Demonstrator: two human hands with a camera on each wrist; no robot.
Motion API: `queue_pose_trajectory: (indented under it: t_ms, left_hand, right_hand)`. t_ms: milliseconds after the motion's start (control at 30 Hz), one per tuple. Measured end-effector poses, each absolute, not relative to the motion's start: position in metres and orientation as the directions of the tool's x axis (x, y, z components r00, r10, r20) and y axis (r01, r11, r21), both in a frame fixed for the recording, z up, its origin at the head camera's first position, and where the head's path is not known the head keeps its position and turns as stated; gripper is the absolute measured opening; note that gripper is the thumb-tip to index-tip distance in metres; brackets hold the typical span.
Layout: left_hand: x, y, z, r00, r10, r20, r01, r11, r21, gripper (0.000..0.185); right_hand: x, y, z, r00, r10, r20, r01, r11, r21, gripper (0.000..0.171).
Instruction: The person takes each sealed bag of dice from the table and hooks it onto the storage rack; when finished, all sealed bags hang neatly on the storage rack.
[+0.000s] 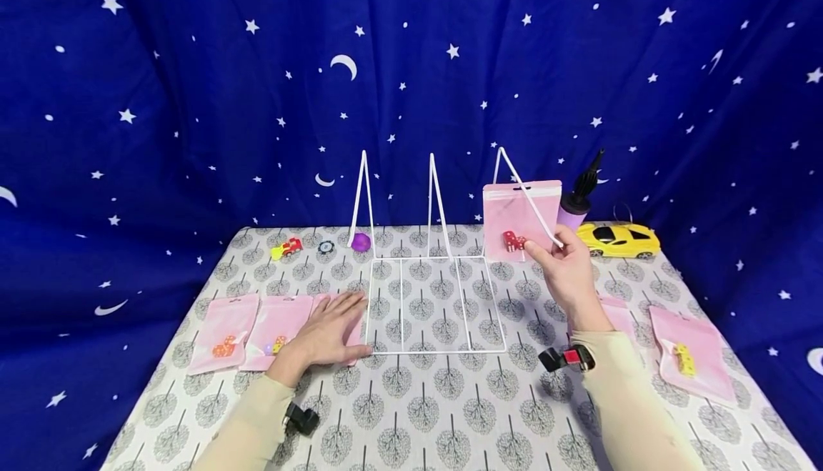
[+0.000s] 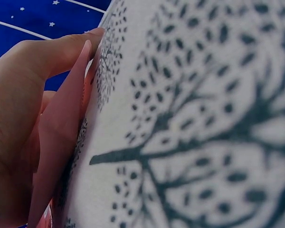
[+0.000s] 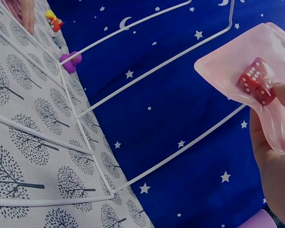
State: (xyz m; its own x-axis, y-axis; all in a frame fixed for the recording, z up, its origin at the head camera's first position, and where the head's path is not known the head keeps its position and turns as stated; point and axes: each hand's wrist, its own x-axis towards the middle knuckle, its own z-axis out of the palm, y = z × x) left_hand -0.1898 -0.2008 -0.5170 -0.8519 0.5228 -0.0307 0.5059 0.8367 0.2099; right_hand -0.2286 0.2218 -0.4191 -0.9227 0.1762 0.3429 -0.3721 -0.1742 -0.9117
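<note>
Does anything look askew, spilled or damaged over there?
Nothing looks spilled or damaged. Only the pink plastic bag with yellow dice, far right on the white tree-print tablecloth, looks slightly askew: its top edge slopes.

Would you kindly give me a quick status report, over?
Right hand holding pink bag with red dice. Left hand resting on another pink bag. White rack wire crossing the held bag in head view; whether threaded, unclear.

The bags [image 1: 511, 210] are pink, the rack [image 1: 441, 206] white, the curtain [image 1: 411, 56] blue and white-starred.
</note>
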Motion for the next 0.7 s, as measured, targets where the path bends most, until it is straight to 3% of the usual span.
queue_pose_trajectory:
  t_ms: [433, 700]
  left_hand:
    - [-0.19, -0.2, -0.518, -0.855, 0.518, -0.027, 0.502, 0.839, 0.208, 0.1]
    - [-0.19, -0.201, -0.518, -0.859, 0.511, -0.039, 0.494, 0.845, 0.206, 0.101]
  right_hand:
    - [-0.247, 0.218, -0.418, -0.909, 0.204, 0.363, -0.394, -0.14, -0.908, 0.018]
    - [-0.263, 0.214, -0.424, -0.914, 0.191, 0.358, -0.393, -0.194, -0.899, 0.02]
